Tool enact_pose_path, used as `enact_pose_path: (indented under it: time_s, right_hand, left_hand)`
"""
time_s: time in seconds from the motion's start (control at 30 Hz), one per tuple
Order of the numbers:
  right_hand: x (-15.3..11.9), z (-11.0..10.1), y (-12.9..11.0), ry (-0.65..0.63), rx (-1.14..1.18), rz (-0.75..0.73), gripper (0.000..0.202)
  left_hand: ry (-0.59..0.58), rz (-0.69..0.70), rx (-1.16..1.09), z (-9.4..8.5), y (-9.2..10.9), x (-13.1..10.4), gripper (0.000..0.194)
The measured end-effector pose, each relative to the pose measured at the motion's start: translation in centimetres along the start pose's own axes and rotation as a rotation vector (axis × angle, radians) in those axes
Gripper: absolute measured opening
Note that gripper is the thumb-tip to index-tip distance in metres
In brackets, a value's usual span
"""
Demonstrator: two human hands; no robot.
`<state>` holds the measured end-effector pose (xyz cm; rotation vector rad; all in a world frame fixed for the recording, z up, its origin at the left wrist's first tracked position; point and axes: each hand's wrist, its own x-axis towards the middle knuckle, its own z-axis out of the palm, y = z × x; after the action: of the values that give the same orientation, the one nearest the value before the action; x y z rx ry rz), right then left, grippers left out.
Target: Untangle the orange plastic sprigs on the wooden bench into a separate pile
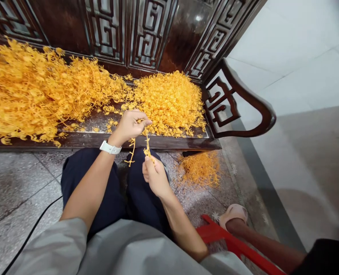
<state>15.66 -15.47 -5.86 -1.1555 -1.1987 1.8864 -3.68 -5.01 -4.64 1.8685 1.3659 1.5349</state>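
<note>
My left hand (131, 124), with a pale watch band at the wrist, is closed in a pinch above the bench's front edge. Orange plastic shows at its fingers, and a thin branched orange piece (133, 152) hangs below it. Lower and to the right, my right hand (155, 173) is closed around an orange plastic stem (148, 147) that points up toward the left fingertips. Just beyond my hands lies a heap of small orange plastic pieces (171, 101). A larger pile of long-stemmed orange pieces (34, 91) spreads over the left of the bench.
The dark wooden bench (180, 143) has a carved back and a curved armrest (255, 95) at right. Bare orange stems (202, 168) lie on the floor below it. A red stool (229, 240) and another person's foot in a pink shoe (234, 215) are at lower right.
</note>
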Motion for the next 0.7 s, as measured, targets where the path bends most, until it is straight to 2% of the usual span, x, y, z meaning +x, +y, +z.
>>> enact_pose_path:
  time_s: [0.1, 0.2, 0.27, 0.3, 0.33, 0.37, 0.43, 0.47, 0.5, 0.53, 0.57, 0.6, 0.67, 0.7]
  right_hand:
    - [0.0, 0.3, -1.1, -0.082, 0.168, 0.065, 0.058]
    - [-1.6, 1.3, 0.0, -0.184, 0.273, 0.118, 0.064]
    - [-3.6, 2.2, 2.2, -0.364, 0.298, 0.244, 0.065]
    - [-4.6, 2.6, 3.3, -0.468, 0.262, 0.303, 0.063]
    - [-5.5, 3.0, 4.0, -0.578, 0.189, 0.34, 0.06]
    - [-6.0, 3.1, 4.2, -0.688, 0.078, 0.33, 0.054]
    - [-6.0, 2.7, 2.4, -0.999, -0.169, 0.229, 0.033]
    - [-5.3, 2.1, 0.4, -1.147, -0.27, 0.159, 0.023]
    - [-4.3, 1.4, -2.1, -1.204, -0.35, 0.069, 0.02]
    - [-3.0, 0.4, -4.9, -1.194, -0.406, -0.009, 0.011]
    - [-1.5, -0.6, -7.8, -1.112, -0.445, -0.084, 0.013]
    - [0.4, -1.7, -10.5, -0.949, -0.433, -0.194, 0.017]
    - [5.0, -3.8, -14.7, -0.444, -0.212, -0.389, 0.029]
    - [7.6, -4.7, -16.0, -0.246, -0.137, -0.418, 0.036]
  left_hand:
    - [0.044, 0.01, -0.019, 0.4, 0.2, -0.2, 0.043]
    - [0.143, 0.006, -0.015, -1.1, -1.5, 0.8, 0.041]
    - [0.343, -0.041, -0.024, -3.5, -3.9, 2.5, 0.048]
    - [0.49, -0.086, -0.042, -4.9, -5.3, 3.4, 0.054]
    - [0.679, -0.213, -0.154, -6.3, -6.6, 4.2, 0.061]
    - [0.729, -0.348, -0.295, -7.4, -7.6, 4.9, 0.063]
    - [0.746, -0.493, -0.538, -8.3, -8.9, 5.6, 0.065]
    - [0.733, -0.522, -0.62, -8.0, -9.0, 5.7, 0.066]
    - [0.731, -0.529, -0.673, -7.3, -8.8, 5.6, 0.066]
    - [0.739, -0.531, -0.707, -6.3, -8.5, 5.4, 0.068]
    - [0.741, -0.537, -0.733, -5.2, -8.0, 5.2, 0.068]
    - [0.729, -0.54, -0.754, -4.2, -7.6, 5.1, 0.069]
    - [0.695, -0.514, -0.783, -2.6, -6.9, 4.9, 0.069]
    - [0.686, -0.499, -0.792, -2.1, -6.7, 5.0, 0.069]
